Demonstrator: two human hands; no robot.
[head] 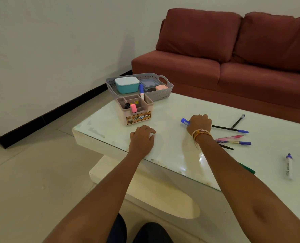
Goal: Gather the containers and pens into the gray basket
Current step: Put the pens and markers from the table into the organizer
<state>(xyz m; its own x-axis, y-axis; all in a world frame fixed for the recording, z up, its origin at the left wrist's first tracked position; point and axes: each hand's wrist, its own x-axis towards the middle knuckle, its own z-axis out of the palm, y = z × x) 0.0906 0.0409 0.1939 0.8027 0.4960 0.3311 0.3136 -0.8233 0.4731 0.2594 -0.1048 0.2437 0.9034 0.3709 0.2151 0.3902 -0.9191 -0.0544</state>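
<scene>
Right hand [199, 124] curled on blue pen [185, 122] (axis pointing left) | left hand [142, 137] loose, empty | gray basket [160, 95] up-left, centre frame

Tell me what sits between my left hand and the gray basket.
In the head view, the pink compartment organizer stands between your left hand and the gray basket, right against the basket's near side.

Glossy, seemingly glass table top [189, 165]; perforated plastic gray basket [160, 95]; matt cloth sofa [233, 67].

Dim warm indoor light, glare patch on glass table [201, 159], soft focus, edges bowed w/ wide-angle
</scene>
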